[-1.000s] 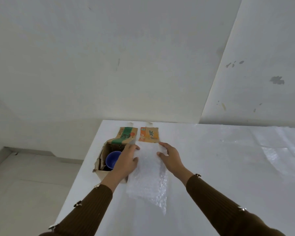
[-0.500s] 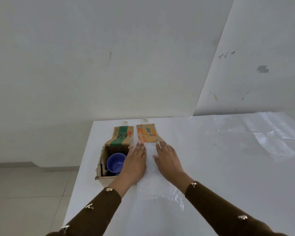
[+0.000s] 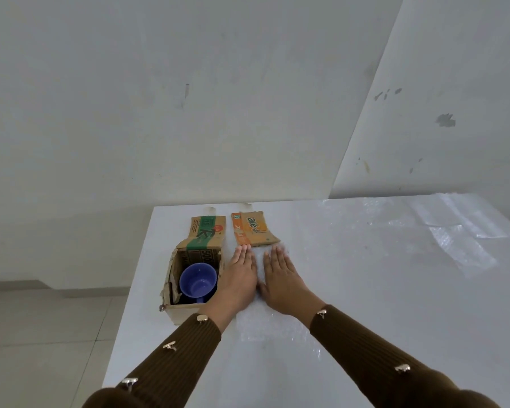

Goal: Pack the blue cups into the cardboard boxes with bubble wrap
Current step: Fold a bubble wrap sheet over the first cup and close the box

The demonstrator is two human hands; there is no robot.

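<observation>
An open cardboard box (image 3: 179, 312) stands at the table's left edge with a blue cup (image 3: 197, 280) inside it, its green-printed flap folded back. To its right lies a strip of bubble wrap (image 3: 265, 325) covering something, with an orange-printed cardboard flap (image 3: 252, 229) showing beyond it. My left hand (image 3: 238, 278) and my right hand (image 3: 283, 279) press flat on the wrap side by side, fingers straight. What lies under the wrap is hidden.
A large loose sheet of bubble wrap (image 3: 442, 234) is spread over the far right of the white table (image 3: 365, 304). The table's left edge drops to a tiled floor (image 3: 42, 334). White walls stand close behind.
My hands slid closer together and flattened onto the bubble wrap. The view tilted downward, bringing the box and the cup nearer.
</observation>
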